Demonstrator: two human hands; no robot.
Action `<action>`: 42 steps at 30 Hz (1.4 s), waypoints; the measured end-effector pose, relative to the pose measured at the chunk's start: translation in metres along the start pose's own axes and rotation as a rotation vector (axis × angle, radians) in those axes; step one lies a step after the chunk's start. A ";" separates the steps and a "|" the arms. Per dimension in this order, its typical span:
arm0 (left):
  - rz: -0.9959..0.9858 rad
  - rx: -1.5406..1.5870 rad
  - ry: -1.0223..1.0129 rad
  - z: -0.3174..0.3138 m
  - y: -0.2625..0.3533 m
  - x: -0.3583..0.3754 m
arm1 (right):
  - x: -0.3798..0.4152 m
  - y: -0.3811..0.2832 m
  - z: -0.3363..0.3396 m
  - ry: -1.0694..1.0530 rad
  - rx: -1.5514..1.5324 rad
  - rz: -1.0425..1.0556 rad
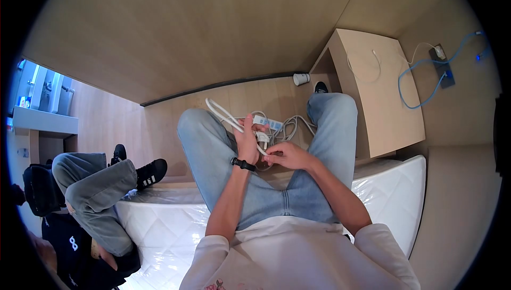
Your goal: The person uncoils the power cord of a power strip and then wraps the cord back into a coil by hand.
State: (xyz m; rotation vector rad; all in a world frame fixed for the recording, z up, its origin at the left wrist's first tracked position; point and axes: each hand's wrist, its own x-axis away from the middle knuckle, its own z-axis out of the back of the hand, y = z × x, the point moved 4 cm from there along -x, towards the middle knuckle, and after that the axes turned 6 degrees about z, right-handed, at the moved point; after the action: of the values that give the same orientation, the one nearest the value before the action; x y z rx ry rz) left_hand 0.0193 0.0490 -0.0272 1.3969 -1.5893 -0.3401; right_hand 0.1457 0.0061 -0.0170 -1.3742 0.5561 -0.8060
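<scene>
Between my knees, my left hand is closed around a white cable, whose loop sticks up to the left above the wrist. A white plug with metal pins lies against that hand's fingers. My right hand pinches the lower stretch of the same cable, just right of the left hand. Behind the hands a white power strip rests on the floor, partly hidden by the fingers. Loose grey-white cable coils spread to its right.
A wooden cabinet stands at the right, with a blue cable and a wall socket beside it. A white cup lies near its base. Another person's legs are at the left, on the plastic-covered mattress.
</scene>
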 end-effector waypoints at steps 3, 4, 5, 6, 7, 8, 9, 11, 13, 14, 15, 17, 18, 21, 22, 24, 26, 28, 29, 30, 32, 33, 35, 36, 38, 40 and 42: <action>0.033 0.029 0.011 -0.002 -0.001 0.003 | 0.001 -0.006 0.001 -0.054 0.015 -0.011; 0.041 0.025 0.023 -0.004 0.000 0.004 | 0.001 -0.007 0.001 -0.076 0.026 -0.008; 0.044 0.023 0.023 -0.003 -0.001 0.004 | 0.001 -0.007 0.002 -0.074 0.024 -0.010; 0.062 0.016 -0.007 -0.003 -0.002 0.003 | 0.001 -0.007 0.003 -0.055 0.050 -0.003; 0.080 0.009 -0.037 -0.003 -0.002 0.002 | 0.002 -0.007 0.003 -0.035 0.076 0.003; 0.084 0.006 -0.039 -0.001 -0.002 0.001 | 0.003 -0.005 0.002 -0.031 0.073 0.002; 0.091 0.005 -0.081 -0.001 0.000 0.000 | 0.002 -0.003 0.003 0.051 0.048 -0.017; 0.099 0.006 -0.124 -0.003 0.001 -0.002 | 0.003 -0.002 0.006 0.133 0.025 -0.036; 0.100 0.006 -0.094 -0.004 0.003 -0.002 | 0.003 -0.019 0.013 0.221 0.233 0.005; 0.101 0.006 -0.094 -0.004 0.004 -0.003 | 0.003 -0.018 0.012 0.221 0.233 0.004; 0.101 -0.014 -0.086 -0.004 0.004 -0.003 | 0.003 -0.018 0.012 0.257 0.256 0.028; 0.102 -0.035 -0.078 -0.004 0.003 -0.003 | 0.005 -0.019 0.012 0.294 0.280 0.051; 0.100 -0.046 -0.032 -0.002 0.001 -0.003 | 0.006 -0.020 0.011 0.272 0.299 0.020; 0.098 -0.051 0.043 0.001 0.000 -0.003 | 0.004 -0.007 0.002 0.193 0.199 -0.019; 0.117 -0.044 0.069 0.003 0.002 -0.004 | 0.001 -0.002 -0.002 0.138 0.079 -0.045; 0.127 0.001 0.053 0.004 0.007 -0.003 | 0.001 -0.002 -0.003 0.142 0.083 -0.045; 0.153 0.081 0.035 0.002 0.005 -0.005 | 0.001 -0.002 0.001 0.142 0.132 -0.080; 0.163 0.046 0.009 0.001 0.006 0.000 | 0.003 -0.007 -0.001 0.124 0.138 -0.098; 0.169 0.009 -0.020 -0.002 0.007 -0.002 | 0.001 -0.009 0.001 0.111 0.144 -0.112; 0.175 0.012 -0.018 0.000 0.007 0.001 | 0.003 -0.007 -0.001 0.109 0.143 -0.120; 0.190 -0.232 -0.106 -0.005 0.004 0.001 | 0.003 -0.010 0.009 0.316 0.082 0.048; 0.190 -0.227 -0.114 -0.004 0.000 0.000 | 0.001 -0.013 0.014 0.320 0.091 0.047; -0.039 -0.799 -0.230 -0.005 -0.012 0.003 | -0.002 -0.019 0.030 0.503 -0.463 0.114; -0.105 -0.861 -0.325 -0.010 -0.017 0.009 | -0.002 -0.029 0.034 0.558 -0.547 0.112; -0.265 -0.930 -0.423 -0.019 -0.027 0.021 | -0.002 -0.018 0.035 0.546 -0.479 0.056; 0.176 -1.125 -0.558 -0.028 -0.026 0.031 | -0.001 -0.004 0.036 0.531 -0.420 -0.006; 0.069 -1.069 -0.616 -0.028 -0.034 0.030 | 0.001 0.001 0.044 0.618 -0.228 -0.056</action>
State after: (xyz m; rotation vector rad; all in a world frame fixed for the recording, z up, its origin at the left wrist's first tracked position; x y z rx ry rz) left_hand 0.0656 0.0225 -0.0239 0.4002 -1.4980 -1.4302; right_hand 0.1800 0.0335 -0.0115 -1.3401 1.1185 -1.2531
